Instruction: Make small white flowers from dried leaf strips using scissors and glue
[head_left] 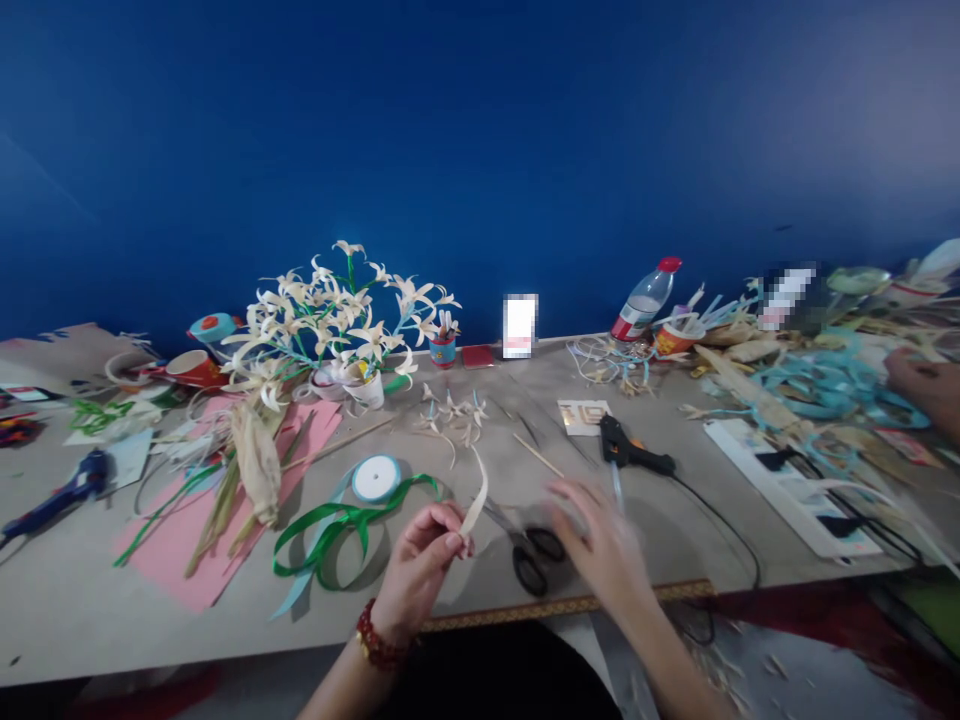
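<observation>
My left hand (429, 548) pinches the lower end of a curved cream strip (478, 488) that looks like corn husk, between thumb and forefinger; its tip points up. A beaded red bracelet (375, 636) circles that wrist. To the right, my right hand (600, 545) hovers over the table, blurred by motion, its fingers stretched out with nothing visible in them. Black-handled scissors (531, 572) lie between the hands. Beyond the right hand rests a black glue gun (634, 450). Left of my left hand are loops of green ribbon (341, 528) and a white ribbon spool (376, 479).
White handmade flowers (337, 310) stand in cups at the back left. Pink paper (184, 560) carries dried husks (256, 465). A power strip (787, 490), blue ribbon (817, 385) and another person's hand (922, 385) are at the right. A bottle (645, 300) leans behind.
</observation>
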